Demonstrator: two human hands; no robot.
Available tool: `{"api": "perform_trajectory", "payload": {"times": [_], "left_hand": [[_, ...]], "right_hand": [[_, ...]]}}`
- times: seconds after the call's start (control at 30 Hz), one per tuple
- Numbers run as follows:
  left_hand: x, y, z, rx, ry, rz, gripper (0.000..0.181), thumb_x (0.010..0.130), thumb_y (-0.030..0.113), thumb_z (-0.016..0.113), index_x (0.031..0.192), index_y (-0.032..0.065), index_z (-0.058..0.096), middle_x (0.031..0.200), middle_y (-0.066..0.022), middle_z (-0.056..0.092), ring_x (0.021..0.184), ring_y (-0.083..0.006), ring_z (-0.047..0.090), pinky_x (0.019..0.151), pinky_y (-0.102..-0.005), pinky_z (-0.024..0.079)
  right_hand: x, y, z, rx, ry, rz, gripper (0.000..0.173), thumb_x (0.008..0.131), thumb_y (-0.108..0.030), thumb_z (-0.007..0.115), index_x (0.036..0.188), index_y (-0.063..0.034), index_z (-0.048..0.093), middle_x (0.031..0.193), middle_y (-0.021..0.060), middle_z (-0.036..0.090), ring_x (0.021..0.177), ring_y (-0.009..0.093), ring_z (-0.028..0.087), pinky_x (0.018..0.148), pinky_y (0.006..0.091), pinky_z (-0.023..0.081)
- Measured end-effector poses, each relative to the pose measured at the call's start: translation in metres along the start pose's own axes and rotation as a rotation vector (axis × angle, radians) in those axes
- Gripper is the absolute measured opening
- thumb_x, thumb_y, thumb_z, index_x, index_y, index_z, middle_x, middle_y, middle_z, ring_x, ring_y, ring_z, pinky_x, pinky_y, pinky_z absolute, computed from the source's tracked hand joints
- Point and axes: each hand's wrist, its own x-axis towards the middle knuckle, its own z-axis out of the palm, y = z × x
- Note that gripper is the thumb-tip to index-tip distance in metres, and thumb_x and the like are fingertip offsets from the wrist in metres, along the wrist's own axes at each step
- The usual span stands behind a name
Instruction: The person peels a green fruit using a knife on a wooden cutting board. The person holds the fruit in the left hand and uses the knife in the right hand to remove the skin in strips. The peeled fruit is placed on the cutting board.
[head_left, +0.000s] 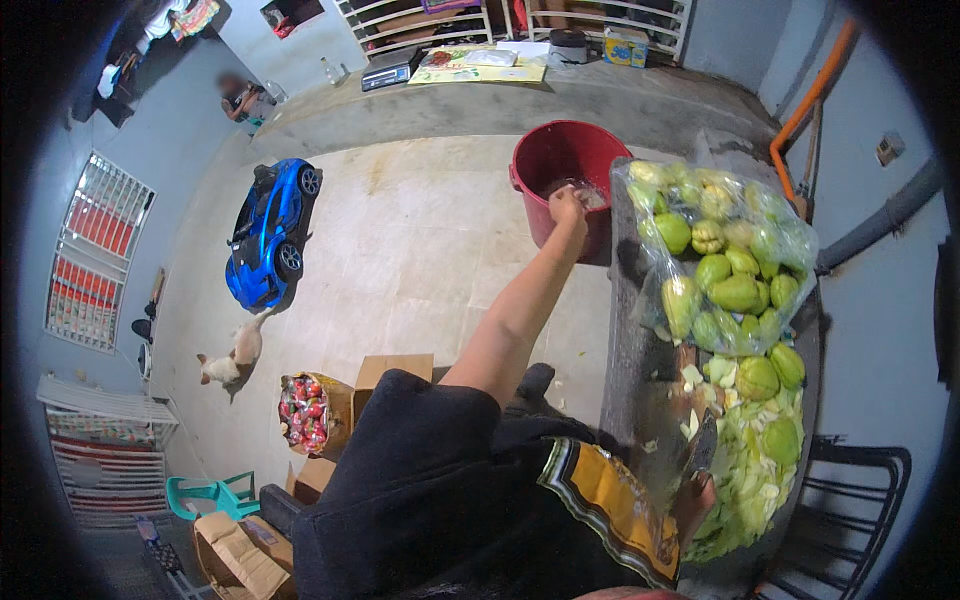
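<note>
My left hand (568, 202) reaches over the near rim of a red plastic bucket (531, 196); its fingers are bent, and whether they hold anything cannot be made out. Some pale pieces (594, 196) show low inside the bucket. At the right, my right hand (699, 495) grips a knife (703, 444) with a dark, wide blade, above a dark bench (626, 375). Beside the blade spreads a heap of pale green peelings (739, 480), with a few whole chayotes (758, 377) on it. Beyond lies a clear plastic bag (796, 232) full of chayotes (735, 292).
A blue toy car (262, 232) and a cat (232, 352) are on the tiled floor. Nearer stand a sack of red-wrapped items (304, 412), cardboard boxes (394, 367) and a teal plastic chair (214, 495). A concrete ledge (465, 109) bears a scale (390, 69). A person (244, 97) sits far left.
</note>
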Motion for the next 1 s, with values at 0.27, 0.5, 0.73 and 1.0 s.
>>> {"api": "perform_trajectory", "payload": {"times": [0.27, 0.5, 0.73, 1.0], "left_hand": [[-0.186, -0.136, 0.006, 0.710, -0.863, -0.277, 0.030, 0.087, 0.024, 0.059, 0.108, 0.0032, 0.056, 0.091, -0.0113, 0.063, 0.080, -0.0252, 0.066, 0.069, -0.0338, 0.054], [-0.304, -0.228, -0.019, 1.447, -1.543, 0.286, 0.044, 0.085, 0.033, 0.065, 0.113, -0.0001, 0.055, 0.092, -0.0137, 0.066, 0.076, -0.0192, 0.066, 0.062, -0.0336, 0.054], [-0.441, -0.287, -0.056, 1.747, -1.245, 0.461, 0.094, 0.062, 0.052, 0.081, 0.124, -0.0033, 0.038, 0.116, -0.0238, 0.056, 0.108, -0.0343, 0.058, 0.083, -0.0386, 0.052], [-0.494, -0.289, -0.066, 1.590, -1.138, 0.202, 0.084, 0.059, 0.044, 0.084, 0.121, 0.0038, 0.044, 0.110, -0.0188, 0.060, 0.103, -0.0325, 0.060, 0.082, -0.0411, 0.050]], "right_hand": [[-0.090, 0.046, -0.046, 0.146, 0.090, 0.326, 0.033, 0.084, -0.009, 0.060, 0.115, 0.0016, 0.056, 0.096, 0.0125, 0.062, 0.089, 0.020, 0.058, 0.080, 0.0332, 0.045], [-0.177, 0.094, -0.041, 0.333, 0.418, 0.402, 0.024, 0.081, -0.014, 0.065, 0.099, 0.0007, 0.057, 0.081, 0.0055, 0.055, 0.073, 0.016, 0.050, 0.066, 0.0304, 0.042], [-0.225, 0.087, -0.025, 0.376, 0.447, 0.617, 0.023, 0.078, -0.004, 0.066, 0.099, 0.0010, 0.059, 0.083, 0.0082, 0.063, 0.080, 0.015, 0.058, 0.073, 0.0301, 0.046], [-0.215, 0.068, -0.025, 0.332, 0.500, 0.571, 0.020, 0.075, -0.008, 0.068, 0.086, 0.0005, 0.053, 0.070, 0.0097, 0.053, 0.064, 0.018, 0.047, 0.061, 0.0319, 0.041]]}}
